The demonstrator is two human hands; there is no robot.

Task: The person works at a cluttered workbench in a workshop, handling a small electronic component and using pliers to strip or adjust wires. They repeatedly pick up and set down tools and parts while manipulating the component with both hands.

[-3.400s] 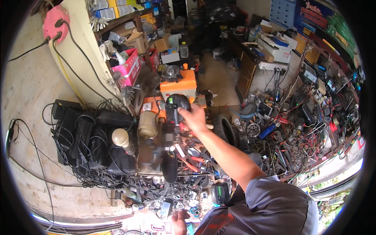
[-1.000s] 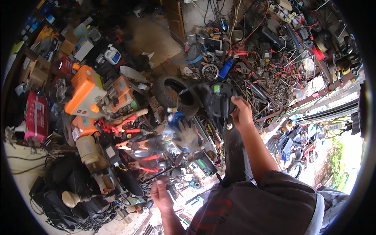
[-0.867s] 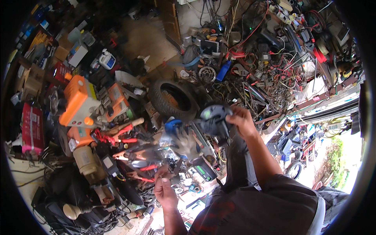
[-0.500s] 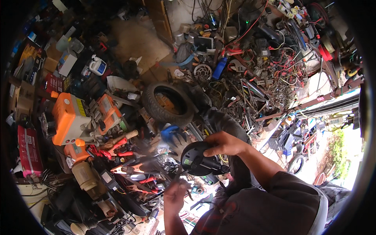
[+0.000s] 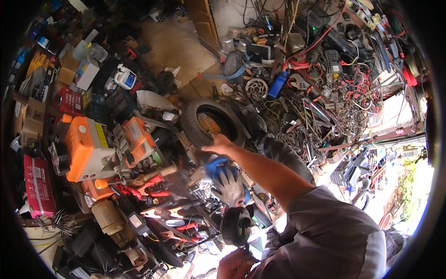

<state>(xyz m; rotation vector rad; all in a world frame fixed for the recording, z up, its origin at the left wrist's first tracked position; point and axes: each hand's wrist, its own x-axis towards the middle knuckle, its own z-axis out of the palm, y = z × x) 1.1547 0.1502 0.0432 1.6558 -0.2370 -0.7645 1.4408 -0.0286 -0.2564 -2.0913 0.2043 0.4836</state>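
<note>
As left hand (image 5: pixel 236 263) grips black part (image 5: pixel 233 227), right hand (image 5: pixel 218 145) outstretched (near tyre (image 5: pixel 191 124))

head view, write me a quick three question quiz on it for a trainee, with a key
1. Multiple choice: which thing does the right hand overlap in this view?
a) jug
b) tyre
c) orange machine

2. Short answer: what colour is the round part held in the left hand?

3. True or false: in this view, the glove lies between the tyre and the round part.

Key: 1. b; whether the fingers touch it cannot be told. 2. Black. 3. True.
</note>
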